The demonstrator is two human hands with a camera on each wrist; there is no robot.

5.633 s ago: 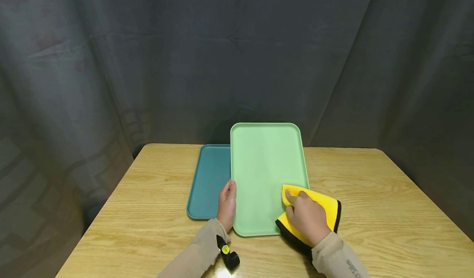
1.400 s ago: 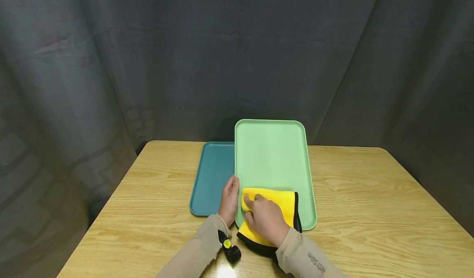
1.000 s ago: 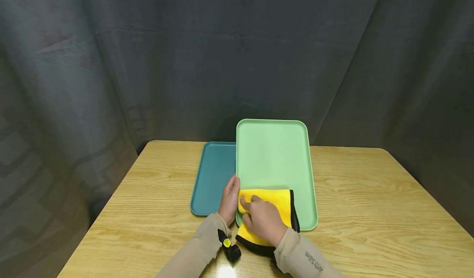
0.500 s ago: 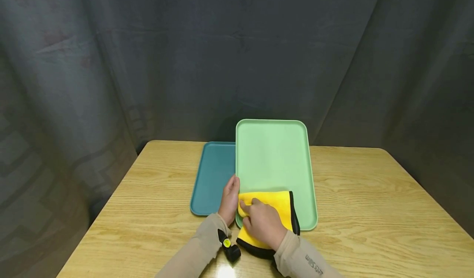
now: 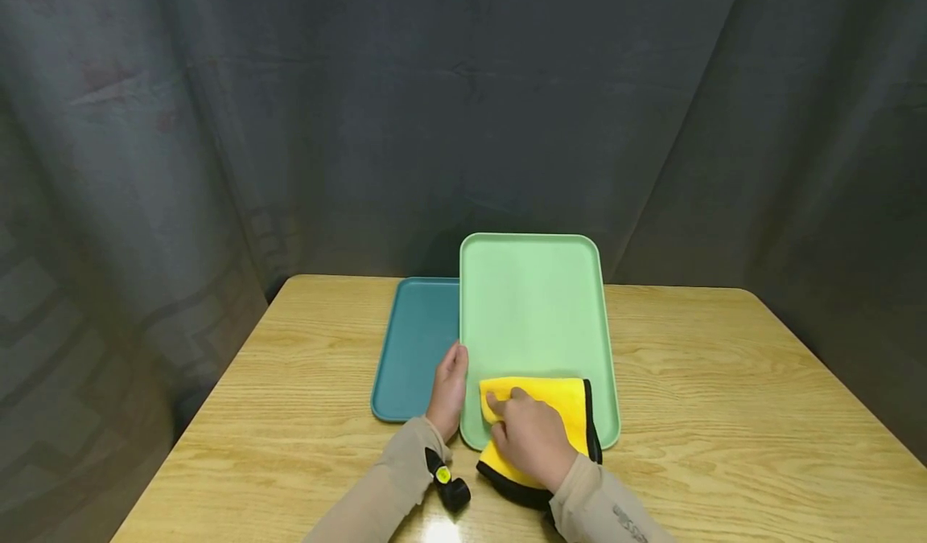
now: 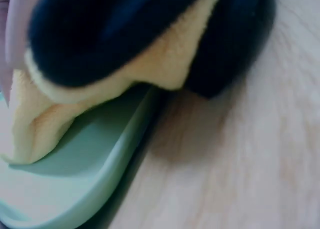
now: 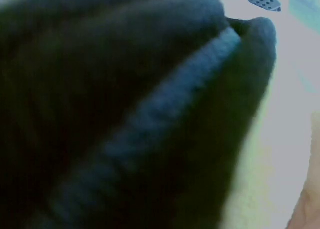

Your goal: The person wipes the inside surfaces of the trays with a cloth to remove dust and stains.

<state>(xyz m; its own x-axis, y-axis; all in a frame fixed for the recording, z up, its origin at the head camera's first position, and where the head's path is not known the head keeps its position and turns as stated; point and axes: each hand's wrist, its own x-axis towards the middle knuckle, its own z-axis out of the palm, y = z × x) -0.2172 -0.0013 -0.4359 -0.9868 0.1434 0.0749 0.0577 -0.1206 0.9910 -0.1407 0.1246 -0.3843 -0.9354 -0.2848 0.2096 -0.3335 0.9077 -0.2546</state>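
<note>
A light green tray (image 5: 536,310) tilts up, its far end rising above the table's back edge in the head view. My left hand (image 5: 448,390) holds it by the left rim, thumb on the near side of that rim. With my right hand (image 5: 534,438) I grip a yellow cloth (image 5: 568,398) with black edging and press it against the lower part of the tray. Cloth hangs over the tray's near edge. The left wrist view shows the folded cloth (image 6: 42,124) over the tray's corner (image 6: 95,189). Dark cloth (image 7: 125,99) fills most of the right wrist view.
A teal tray (image 5: 416,350) lies on the wooden table (image 5: 290,398), partly covered by the green one. Dark grey curtain (image 5: 463,125) hangs behind the table and at both sides. A black strap with a small device (image 5: 451,487) sits at my left wrist.
The cloth and right hand went from the tray's right side across to its left rim, and over the last half second have slid back slightly right. The left hand keeps its hold.
</note>
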